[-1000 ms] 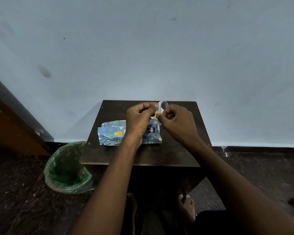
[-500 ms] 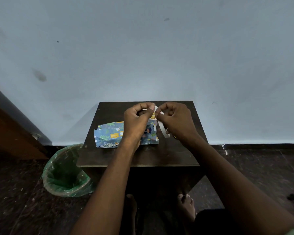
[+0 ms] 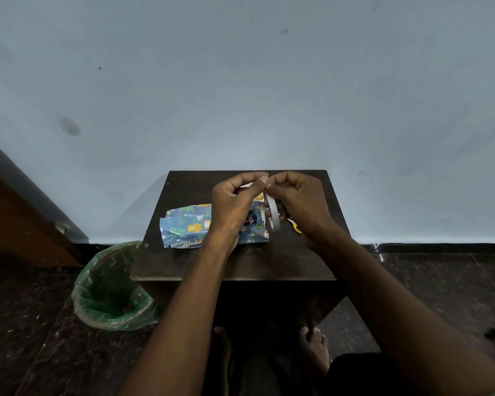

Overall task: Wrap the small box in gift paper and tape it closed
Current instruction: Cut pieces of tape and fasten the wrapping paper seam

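Small box: hidden under gift paper point(image 3: 189, 225), laid on desk point(image 3: 269, 261) just below both grips, long axis left–right. Tape roll point(image 3: 272, 214) — pinched on edge in right hand point(image 3: 300, 204). Tape end, hard to make out, pinched by left hand point(image 3: 235, 201). Yellow object point(image 3: 295, 226) partly covered.

The left hand point(image 3: 235, 205) covers the middle of the gift paper point(image 3: 186, 225), so the box cannot be seen, and I cannot tell if it lies under the paper. The right hand point(image 3: 300, 205) hides most of the tape roll point(image 3: 272, 214) and nearly all of a yellow object point(image 3: 296, 227) just right of it. Both forearms are cut by the near picture edge.
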{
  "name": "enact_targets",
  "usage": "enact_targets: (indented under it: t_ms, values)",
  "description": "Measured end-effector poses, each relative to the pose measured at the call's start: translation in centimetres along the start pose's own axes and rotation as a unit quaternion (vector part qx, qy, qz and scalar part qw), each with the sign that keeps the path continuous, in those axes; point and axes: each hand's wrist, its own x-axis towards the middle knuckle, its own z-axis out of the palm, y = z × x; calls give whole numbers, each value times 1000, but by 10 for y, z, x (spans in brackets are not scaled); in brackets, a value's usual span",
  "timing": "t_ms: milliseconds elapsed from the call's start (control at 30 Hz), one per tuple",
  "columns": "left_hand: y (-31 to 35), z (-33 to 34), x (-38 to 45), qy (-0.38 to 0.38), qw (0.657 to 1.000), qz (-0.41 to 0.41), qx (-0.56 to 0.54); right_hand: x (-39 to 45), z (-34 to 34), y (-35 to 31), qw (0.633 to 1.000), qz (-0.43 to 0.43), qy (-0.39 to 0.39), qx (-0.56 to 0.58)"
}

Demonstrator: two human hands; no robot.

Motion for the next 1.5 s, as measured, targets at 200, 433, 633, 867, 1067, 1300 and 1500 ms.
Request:
enact_targets:
  t_ms: [200, 433, 633, 867, 1067, 1300, 1500]
  values:
    - [-2, 3, 1, 17, 999, -21, -29, -1, 0, 0, 1000, -3, -2, 3]
    - [-2, 4, 2, 35, 998, -21, -44, 1, 1, 0, 1000, -12, -1, -18]
    - [-9, 1, 6, 57, 998, 0, -13, 5, -2, 0, 992, -34, -19, -124]
    - [-10, 5, 4, 45, 999, -10, -22, 10, -6, 7, 980, -33, 16, -198]
    - [-7, 4, 3, -19, 1000, 10, 16, 8, -13, 5, 984, -16, -5, -179]
    - [-8, 3, 3, -14, 998, 37, 44, 7, -16, -1, 990, 25, -43, -132]
    - [-7, 1, 3, 3, 999, 30, 38, 15, -24, 10, 957, 9, 92, -275]
